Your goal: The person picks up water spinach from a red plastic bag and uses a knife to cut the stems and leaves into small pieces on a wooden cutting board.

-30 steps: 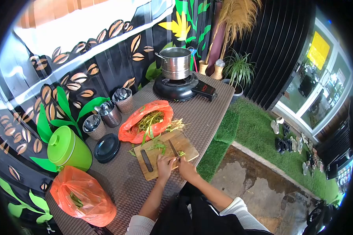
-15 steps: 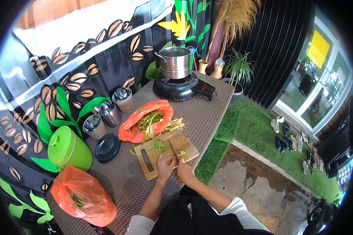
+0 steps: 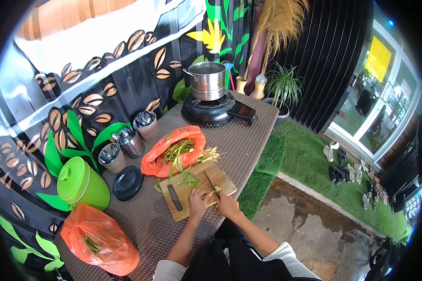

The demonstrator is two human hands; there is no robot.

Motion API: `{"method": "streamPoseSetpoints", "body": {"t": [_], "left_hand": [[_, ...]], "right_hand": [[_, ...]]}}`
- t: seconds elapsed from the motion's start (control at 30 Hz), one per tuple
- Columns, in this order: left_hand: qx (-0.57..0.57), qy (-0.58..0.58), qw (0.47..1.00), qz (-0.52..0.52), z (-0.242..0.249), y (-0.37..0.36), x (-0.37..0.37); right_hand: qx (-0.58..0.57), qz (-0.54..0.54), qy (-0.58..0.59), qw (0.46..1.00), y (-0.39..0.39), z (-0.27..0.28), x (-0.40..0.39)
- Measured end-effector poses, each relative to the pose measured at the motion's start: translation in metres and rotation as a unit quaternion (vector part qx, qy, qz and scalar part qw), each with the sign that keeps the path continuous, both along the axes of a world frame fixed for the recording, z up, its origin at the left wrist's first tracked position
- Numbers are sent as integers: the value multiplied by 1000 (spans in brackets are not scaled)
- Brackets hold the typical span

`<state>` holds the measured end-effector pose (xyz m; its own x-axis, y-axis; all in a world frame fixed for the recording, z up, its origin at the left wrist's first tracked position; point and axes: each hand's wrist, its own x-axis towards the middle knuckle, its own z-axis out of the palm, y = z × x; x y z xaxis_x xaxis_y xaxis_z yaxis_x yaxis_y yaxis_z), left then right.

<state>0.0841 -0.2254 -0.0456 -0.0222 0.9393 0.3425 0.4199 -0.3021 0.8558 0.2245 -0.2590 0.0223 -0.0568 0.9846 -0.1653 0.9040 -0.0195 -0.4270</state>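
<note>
Your right hand has its fingers clenched around the handle of the knife, whose blade lies across the near corner of the board. Your left hand, fingers curled, pins a small bunch of greens on the board, right beside the blade. More stems lie across the board's far edge. Behind it sits an orange bag of greens, with the pot on the stove at the far end of the bench.
</note>
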Motion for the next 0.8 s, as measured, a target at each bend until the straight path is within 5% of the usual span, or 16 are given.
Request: {"method": "streamPoseSetpoints", "body": {"t": [0.27, 0.43, 0.8], "left_hand": [[55, 99, 993, 26, 7, -3, 2], [51, 89, 994, 22, 5, -4, 3], [49, 101, 993, 26, 9, -7, 2]], "right_hand": [[17, -22, -31, 999, -8, -15, -17], [4, 32, 61, 998, 20, -21, -3], [-43, -28, 49, 997, 19, -15, -10]]}}
